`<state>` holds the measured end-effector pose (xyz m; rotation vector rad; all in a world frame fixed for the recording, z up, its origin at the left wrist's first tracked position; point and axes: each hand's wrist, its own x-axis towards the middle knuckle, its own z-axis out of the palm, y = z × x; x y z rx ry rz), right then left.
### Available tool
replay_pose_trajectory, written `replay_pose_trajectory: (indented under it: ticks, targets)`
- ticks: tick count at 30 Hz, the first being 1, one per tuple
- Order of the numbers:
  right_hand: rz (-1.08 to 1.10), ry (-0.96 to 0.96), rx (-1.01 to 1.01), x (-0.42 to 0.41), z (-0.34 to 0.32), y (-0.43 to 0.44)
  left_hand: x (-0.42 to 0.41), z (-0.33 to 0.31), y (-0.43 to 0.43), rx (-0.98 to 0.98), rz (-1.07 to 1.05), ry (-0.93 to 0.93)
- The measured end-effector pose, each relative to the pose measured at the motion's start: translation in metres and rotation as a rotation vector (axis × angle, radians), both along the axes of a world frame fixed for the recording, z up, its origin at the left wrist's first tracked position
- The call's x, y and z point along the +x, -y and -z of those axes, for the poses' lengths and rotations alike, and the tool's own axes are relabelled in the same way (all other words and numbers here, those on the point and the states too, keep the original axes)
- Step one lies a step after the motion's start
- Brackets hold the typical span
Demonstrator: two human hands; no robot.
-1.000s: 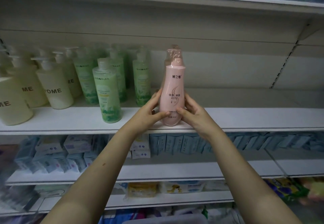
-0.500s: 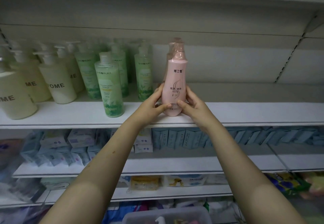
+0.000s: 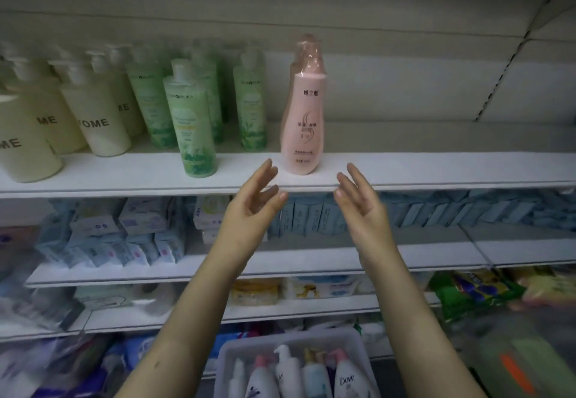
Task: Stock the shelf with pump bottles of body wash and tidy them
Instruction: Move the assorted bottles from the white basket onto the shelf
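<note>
A pink, waisted plastic bottle with a film-wrapped top (image 3: 301, 123) stands upright near the front edge of the white store shelf (image 3: 452, 170). Bare board stretches to its right and translucent green bottles (image 3: 193, 123) stand to its left. Below, a grey plastic basket (image 3: 227, 358) holds white pump bottles (image 3: 349, 379). The left hand (image 3: 249, 207) and right hand (image 3: 361, 204), which gripped the pink bottle half a second ago, now hover just below it, fingers spread and holding nothing.

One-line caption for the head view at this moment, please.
Open left hand and right hand hover before the shelf, clear of the upright pink bottle standing right of the green bottles.
</note>
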<state>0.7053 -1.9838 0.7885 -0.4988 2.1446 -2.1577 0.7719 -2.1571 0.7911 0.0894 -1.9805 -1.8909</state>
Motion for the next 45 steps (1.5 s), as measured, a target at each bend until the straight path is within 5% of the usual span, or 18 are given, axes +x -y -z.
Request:
replay_pose_trajectory:
  ticks: [12,19,31,37,45]
  targets:
    - [0.074,0.455,0.143,0.094,0.18,-0.048,0.103,0.181,-0.016,0.128,0.002,0.53]
    - [0.105,0.693,0.338,0.127,0.245,-0.061,0.143,0.244,-0.033,0.225,-0.073,0.81]
    - [0.085,0.942,0.34,0.142,0.352,-0.054,0.147,0.335,-0.051,0.258,-0.168,1.091]
    - [0.129,0.928,0.379,0.138,0.396,-0.051,0.136,0.392,-0.055,0.18,-0.168,1.132]
    - [0.196,0.958,0.349,0.14,0.417,-0.055,0.129,0.419,-0.084,-0.228,-0.262,1.154]
